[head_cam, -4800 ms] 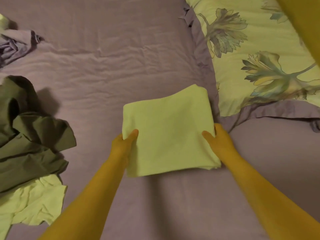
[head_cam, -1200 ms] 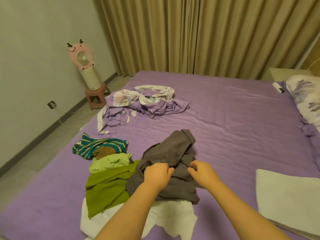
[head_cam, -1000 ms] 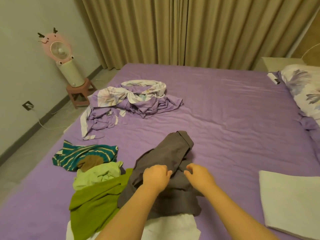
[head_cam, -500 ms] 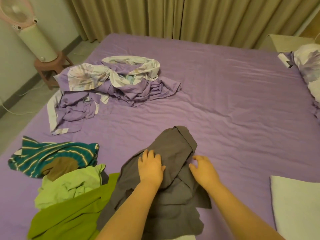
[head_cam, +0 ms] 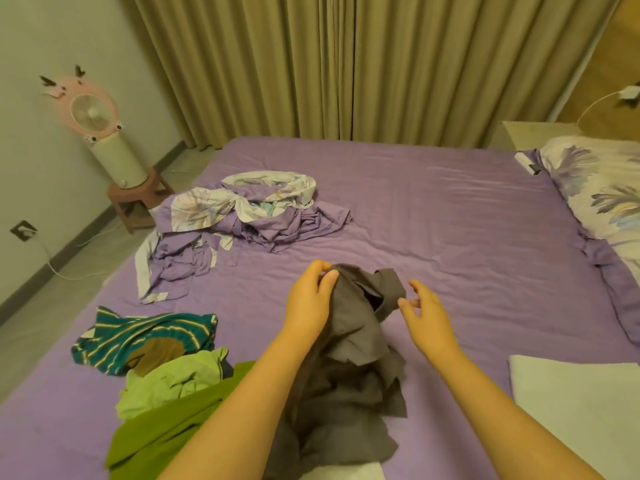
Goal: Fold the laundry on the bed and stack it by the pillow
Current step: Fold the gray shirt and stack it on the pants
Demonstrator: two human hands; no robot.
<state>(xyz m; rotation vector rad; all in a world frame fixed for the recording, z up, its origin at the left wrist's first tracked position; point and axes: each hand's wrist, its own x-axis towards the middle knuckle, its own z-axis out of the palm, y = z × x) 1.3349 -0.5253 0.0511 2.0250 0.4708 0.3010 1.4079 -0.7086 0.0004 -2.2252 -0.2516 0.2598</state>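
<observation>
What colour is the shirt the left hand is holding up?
Dark grey. The grey garment pinched by the left hand shows plainly in the head view.

No text, label, brand, number or sign can be read anywhere, neither on the clothes nor on the bedding.

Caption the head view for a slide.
Left hand lifts a grey garment off the bed; right hand reaches in, open.

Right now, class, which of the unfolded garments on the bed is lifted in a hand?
The grey garment: the left hand pinches its top edge and raises it, while the striped teal garment and green clothes lie untouched.
</observation>
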